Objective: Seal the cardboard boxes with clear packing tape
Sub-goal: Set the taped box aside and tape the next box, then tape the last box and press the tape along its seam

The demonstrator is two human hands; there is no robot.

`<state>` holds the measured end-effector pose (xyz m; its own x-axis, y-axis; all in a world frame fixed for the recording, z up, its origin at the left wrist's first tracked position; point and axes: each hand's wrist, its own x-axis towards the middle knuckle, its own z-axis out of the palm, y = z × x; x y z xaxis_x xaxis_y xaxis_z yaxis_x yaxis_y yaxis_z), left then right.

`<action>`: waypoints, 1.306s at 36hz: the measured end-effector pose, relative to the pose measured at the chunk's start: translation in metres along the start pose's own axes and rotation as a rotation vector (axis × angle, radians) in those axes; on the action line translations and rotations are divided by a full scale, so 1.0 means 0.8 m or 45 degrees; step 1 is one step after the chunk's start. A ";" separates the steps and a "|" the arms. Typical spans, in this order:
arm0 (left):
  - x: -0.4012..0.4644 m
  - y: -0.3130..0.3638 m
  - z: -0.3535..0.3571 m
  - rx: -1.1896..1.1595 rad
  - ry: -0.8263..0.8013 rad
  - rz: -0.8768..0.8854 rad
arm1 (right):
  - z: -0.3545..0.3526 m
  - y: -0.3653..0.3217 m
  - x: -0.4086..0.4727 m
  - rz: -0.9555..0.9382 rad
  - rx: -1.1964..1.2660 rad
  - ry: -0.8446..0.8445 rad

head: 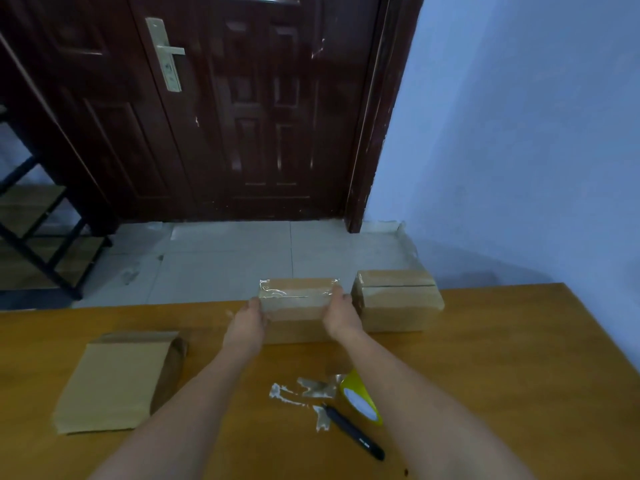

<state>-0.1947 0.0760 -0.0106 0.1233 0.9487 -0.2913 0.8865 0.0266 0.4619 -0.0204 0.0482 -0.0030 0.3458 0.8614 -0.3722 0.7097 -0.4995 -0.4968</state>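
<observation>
At the far left, a flat cardboard box (119,379) lies unassembled on the wooden surface (485,375), well apart from both hands. Moving right, the left hand (247,323) rests against the left end of the middle box (298,310), which stands near the far edge of the surface between the two hands. Its fingers (258,306) lie along that end face, wrapped lightly round the corner; how far they are spread cannot be told from this angle. The middle box is plain brown, closed, with a strip of clear packing tape (298,289) glinting across its top and wrinkled at both ends where it folds over the edges. The right hand (341,315) holds the box's right end in the same way, its fingers (337,294) reaching up to the taped top corner. Just beside that hand stands a second box (398,301), closed, with a dark seam line across its top and tape shining at its corners. Nearer the person, right of centre, lie crumpled scraps of used tape (304,393), a tape roll (360,398) with a yellow core, and a black utility knife (353,431) touching the scraps.
</observation>
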 end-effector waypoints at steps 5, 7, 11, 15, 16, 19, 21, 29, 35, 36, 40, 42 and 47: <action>-0.016 0.002 -0.009 0.027 -0.027 0.033 | -0.016 0.002 -0.012 -0.145 -0.276 0.044; -0.023 0.000 -0.016 0.049 -0.014 0.036 | -0.024 0.002 -0.019 -0.209 -0.361 0.087; -0.048 -0.003 -0.036 0.144 0.019 0.038 | -0.037 0.000 -0.036 -0.337 -0.532 0.146; -0.072 -0.017 -0.057 0.296 0.058 0.040 | -0.036 -0.013 -0.054 -0.487 -0.697 0.136; -0.078 -0.022 -0.062 0.334 0.058 0.037 | -0.034 -0.019 -0.059 -0.527 -0.718 0.122; -0.094 -0.041 -0.074 0.443 0.063 0.022 | -0.023 -0.040 -0.077 -0.645 -0.749 0.082; -0.106 -0.056 -0.081 0.482 0.070 0.009 | -0.012 -0.056 -0.088 -0.725 -0.758 0.054; -0.139 -0.131 -0.107 0.504 0.084 -0.197 | 0.041 -0.112 -0.120 -0.821 -0.711 -0.156; -0.148 -0.191 -0.130 0.373 0.062 -0.438 | 0.089 -0.148 -0.129 -0.788 -0.584 -0.373; -0.148 -0.201 -0.133 0.339 0.064 -0.468 | 0.097 -0.154 -0.131 -0.761 -0.552 -0.417; -0.136 -0.234 -0.143 0.190 0.100 -0.546 | 0.129 -0.172 -0.134 -0.605 -0.283 -0.591; -0.125 -0.246 -0.143 0.105 0.103 -0.578 | 0.143 -0.177 -0.135 -0.539 -0.105 -0.677; -0.095 -0.263 -0.134 -0.148 0.118 -0.668 | 0.170 -0.186 -0.134 -0.409 0.384 -0.812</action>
<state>-0.4383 0.0322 0.0038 -0.3669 0.8221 -0.4354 0.7624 0.5339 0.3656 -0.2463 0.0180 0.0044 -0.3338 0.7945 -0.5073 0.4857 -0.3163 -0.8149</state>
